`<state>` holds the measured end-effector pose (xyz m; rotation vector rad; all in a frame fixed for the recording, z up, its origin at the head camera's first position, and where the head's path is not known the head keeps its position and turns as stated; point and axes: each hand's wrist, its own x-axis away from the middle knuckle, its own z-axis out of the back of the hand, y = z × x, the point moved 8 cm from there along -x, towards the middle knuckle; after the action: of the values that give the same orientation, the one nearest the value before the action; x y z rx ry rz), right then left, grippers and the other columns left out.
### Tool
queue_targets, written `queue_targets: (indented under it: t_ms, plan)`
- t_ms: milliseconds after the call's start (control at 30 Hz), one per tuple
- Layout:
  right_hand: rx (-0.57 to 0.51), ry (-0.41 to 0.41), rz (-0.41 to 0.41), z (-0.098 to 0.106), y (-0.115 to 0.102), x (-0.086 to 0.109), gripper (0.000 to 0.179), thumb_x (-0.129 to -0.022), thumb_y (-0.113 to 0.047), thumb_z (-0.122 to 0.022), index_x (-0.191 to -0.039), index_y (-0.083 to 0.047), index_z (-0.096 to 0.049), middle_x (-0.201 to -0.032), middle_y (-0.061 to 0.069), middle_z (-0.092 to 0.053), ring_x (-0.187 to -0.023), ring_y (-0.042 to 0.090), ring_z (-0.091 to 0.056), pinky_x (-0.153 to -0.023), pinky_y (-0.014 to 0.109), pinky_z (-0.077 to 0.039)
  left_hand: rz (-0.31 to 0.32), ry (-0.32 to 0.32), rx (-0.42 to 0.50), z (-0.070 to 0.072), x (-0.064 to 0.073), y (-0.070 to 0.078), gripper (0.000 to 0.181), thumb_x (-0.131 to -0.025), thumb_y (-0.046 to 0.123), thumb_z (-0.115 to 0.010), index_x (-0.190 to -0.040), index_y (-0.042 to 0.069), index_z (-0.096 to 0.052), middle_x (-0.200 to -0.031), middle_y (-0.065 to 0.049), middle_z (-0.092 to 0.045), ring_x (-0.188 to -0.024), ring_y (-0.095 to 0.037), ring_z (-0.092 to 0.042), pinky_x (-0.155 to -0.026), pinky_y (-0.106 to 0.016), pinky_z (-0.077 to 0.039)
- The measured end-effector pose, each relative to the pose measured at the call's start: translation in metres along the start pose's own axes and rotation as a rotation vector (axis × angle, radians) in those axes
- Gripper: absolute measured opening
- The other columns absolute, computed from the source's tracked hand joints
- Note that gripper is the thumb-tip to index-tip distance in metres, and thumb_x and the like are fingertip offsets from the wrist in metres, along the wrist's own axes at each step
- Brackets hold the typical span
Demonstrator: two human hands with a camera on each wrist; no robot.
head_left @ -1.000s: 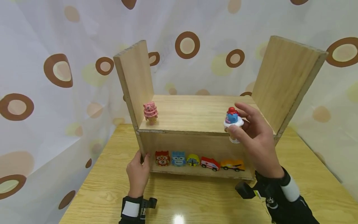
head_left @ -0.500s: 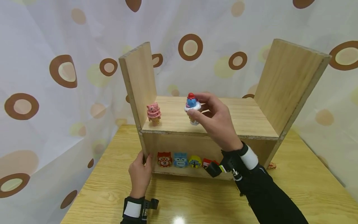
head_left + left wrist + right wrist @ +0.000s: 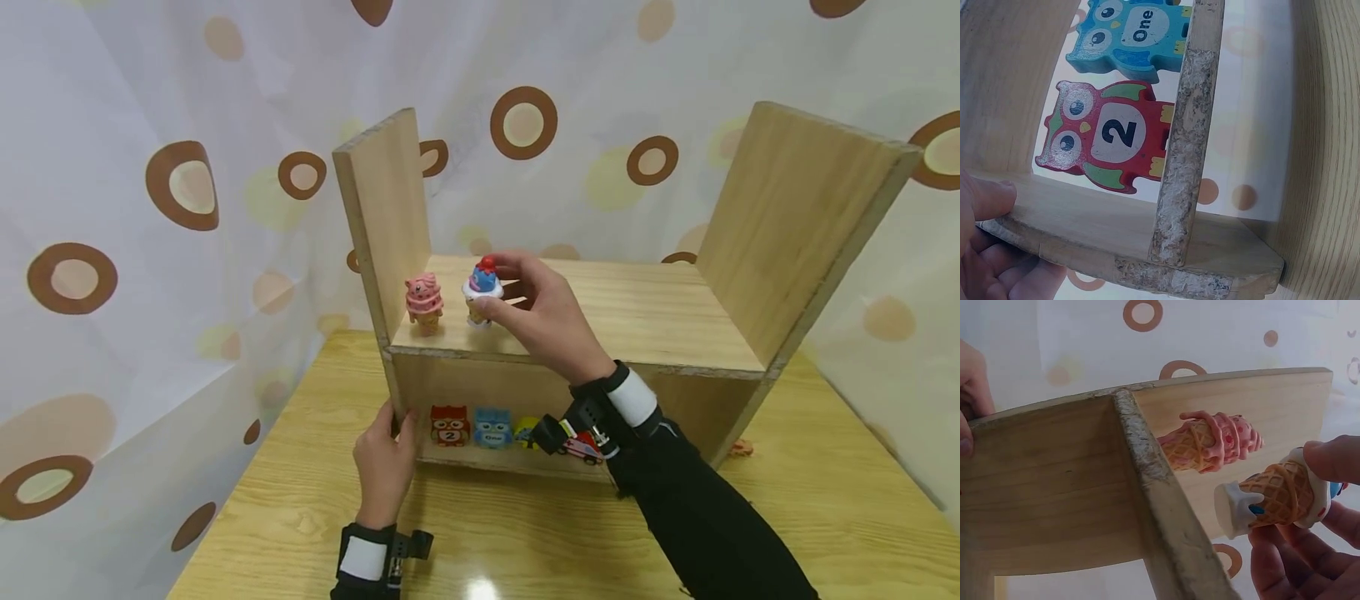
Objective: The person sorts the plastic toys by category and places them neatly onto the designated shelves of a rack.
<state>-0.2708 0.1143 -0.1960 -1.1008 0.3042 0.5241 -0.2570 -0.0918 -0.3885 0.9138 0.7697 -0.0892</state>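
Note:
My right hand pinches a toy ice cream cone with a blue top, white drips and a red cap. It is upright over the upper board of the wooden shelf; in the right wrist view its white base looks slightly above the board. Just left of it stands a pink toy ice cream cone, close to the left side panel. My left hand grips that panel's lower front edge, the thumb inside and the fingers outside, as the left wrist view shows.
On the lower level stand a red owl block, a blue owl block, a partly hidden yellow piece and a red toy vehicle. An orange-brown object lies on the table behind the right panel.
My right hand has carried the blue-topped cone leftward across the upper board, close to the pink cone. My left hand keeps its grip on the panel.

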Motion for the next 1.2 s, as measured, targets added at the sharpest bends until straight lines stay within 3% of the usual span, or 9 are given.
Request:
queue_targets:
  t_ms: [567,1200]
  plan:
    - [0.077,-0.089,-0.019,-0.011,0.012,-0.007,0.047,-0.096,-0.014,-0.063,-0.14,-0.006,-0.048,-0.129,0.017,-0.06,-0.109,0.031,-0.062,-0.096,0.045,-0.052,0.014,-0.02,0.01,-0.003,-0.002,0.0,0.029,-0.095,0.013,-0.067,-0.116,-0.005,-0.067,-0.108,-0.027,-0.073,-0.093,-0.039,-0.074,-0.072,-0.051,-0.06]
    - [0.034,-0.058,-0.061,-0.009,0.016,-0.005,0.051,-0.096,-0.016,-0.064,-0.143,-0.01,-0.045,-0.137,0.013,-0.054,-0.11,0.029,-0.059,-0.095,0.045,-0.051,0.006,-0.016,-0.002,0.0,-0.001,0.001,0.027,-0.095,0.014,-0.067,-0.115,-0.005,-0.068,-0.105,-0.027,-0.073,-0.09,-0.037,-0.075,-0.069,-0.051,-0.06]
